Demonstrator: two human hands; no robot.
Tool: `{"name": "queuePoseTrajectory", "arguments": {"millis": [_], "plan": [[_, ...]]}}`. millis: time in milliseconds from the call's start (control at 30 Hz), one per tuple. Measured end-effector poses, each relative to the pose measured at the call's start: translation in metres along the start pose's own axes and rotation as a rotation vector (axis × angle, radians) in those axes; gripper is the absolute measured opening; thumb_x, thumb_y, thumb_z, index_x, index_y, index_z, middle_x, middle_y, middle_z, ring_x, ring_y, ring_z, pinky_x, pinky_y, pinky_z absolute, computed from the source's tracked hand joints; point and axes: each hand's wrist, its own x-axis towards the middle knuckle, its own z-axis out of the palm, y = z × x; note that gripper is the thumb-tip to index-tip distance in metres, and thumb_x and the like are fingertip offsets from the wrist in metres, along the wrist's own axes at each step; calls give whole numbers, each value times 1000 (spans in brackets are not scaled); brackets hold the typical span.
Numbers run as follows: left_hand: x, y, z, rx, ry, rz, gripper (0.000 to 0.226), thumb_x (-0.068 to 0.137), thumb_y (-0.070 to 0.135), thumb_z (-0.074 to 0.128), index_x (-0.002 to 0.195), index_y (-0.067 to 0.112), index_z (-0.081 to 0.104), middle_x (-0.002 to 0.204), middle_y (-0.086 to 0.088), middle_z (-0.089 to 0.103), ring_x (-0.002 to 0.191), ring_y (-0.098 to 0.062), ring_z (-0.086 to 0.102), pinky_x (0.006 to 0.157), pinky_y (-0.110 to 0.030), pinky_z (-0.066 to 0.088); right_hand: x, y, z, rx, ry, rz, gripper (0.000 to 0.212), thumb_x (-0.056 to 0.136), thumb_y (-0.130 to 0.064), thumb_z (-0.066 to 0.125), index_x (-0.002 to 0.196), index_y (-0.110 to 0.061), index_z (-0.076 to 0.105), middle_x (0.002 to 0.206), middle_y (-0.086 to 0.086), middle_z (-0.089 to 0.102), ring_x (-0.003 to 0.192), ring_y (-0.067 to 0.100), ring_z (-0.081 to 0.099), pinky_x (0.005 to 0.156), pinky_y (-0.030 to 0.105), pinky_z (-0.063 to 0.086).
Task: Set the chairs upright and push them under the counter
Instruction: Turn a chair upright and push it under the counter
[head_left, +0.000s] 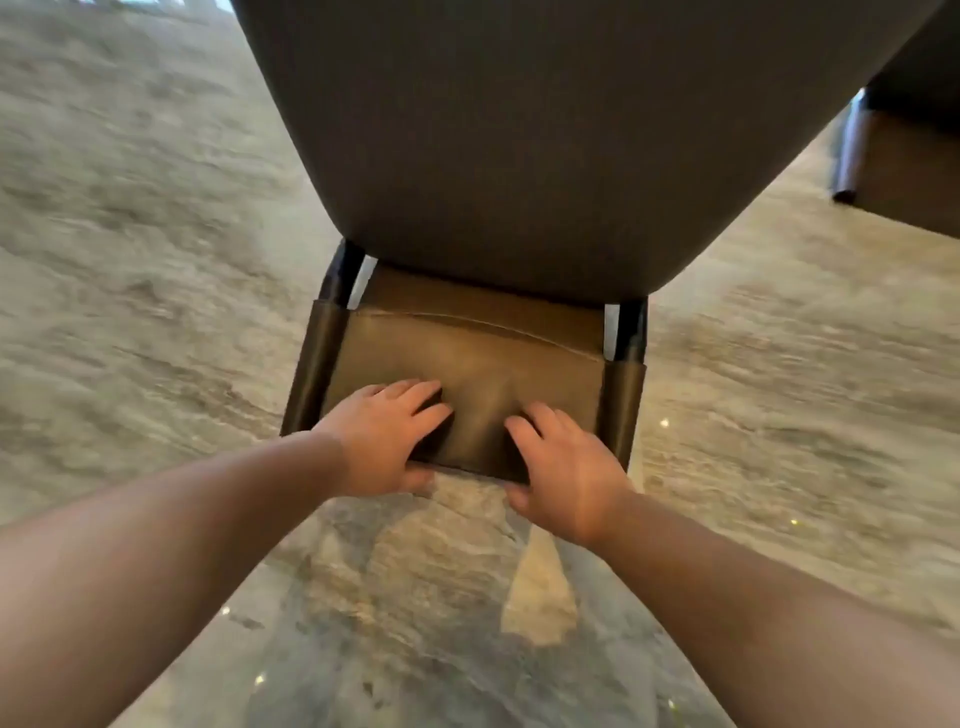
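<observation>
A chair fills the middle of the view, with a brown leather back panel (467, 358) between two bronze posts and a broad grey upholstered part (519, 130) beyond it. My left hand (379, 436) and my right hand (561, 467) both grip the near edge of the brown panel, fingers on top and thumbs underneath. The hands sit side by side, a little apart. The chair's legs are hidden, and I cannot tell how far it is tilted. Motion blur softens the whole view.
Part of a second chair (904, 171) shows at the upper right, with a brown panel and a dark post. Glossy beige and grey marble floor (156, 260) lies all around, with open floor to the left and in front of me.
</observation>
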Motion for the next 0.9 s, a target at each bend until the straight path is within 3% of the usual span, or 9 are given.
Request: {"name": "queuePoseTrajectory", "arguments": {"millis": [233,333,433,600,900], "plan": [[15,-5,18,260,44,51,89,92,65,43,153,25,-8,164,-12,5,146,-32,16,117,-48,23,16,-7,32,-233,7,-33,64,89,-30,59,142,-21,24,152,15,21,138,34,23,110,49,29],[17,-6,22,240,55,74,90,93,58,47,151,26,-13,164,-12,3,149,-33,9,117,-49,23,19,-4,38,-244,14,-16,73,88,-25,61,145,-21,15,155,15,14,143,37,12,112,55,23],[16,-1,21,222,23,53,96,94,39,56,148,28,-23,164,-12,-5,149,-37,3,115,-51,28,23,-4,42,-259,-14,19,90,88,-25,63,148,-22,-4,158,12,-5,145,39,-4,111,60,17],[13,6,22,213,-45,-54,108,93,20,56,139,37,-40,159,-10,-29,147,-45,-13,111,-59,31,31,-6,45,-273,-33,87,104,88,-28,62,145,-27,-25,155,12,-24,144,41,-15,109,65,16],[14,10,-3,108,-181,-58,107,90,2,48,133,48,-39,158,-1,-33,148,-37,-17,113,-51,32,21,1,25,-320,-140,57,102,91,-15,57,144,-27,-30,152,14,-35,142,42,-23,111,58,24]]}}
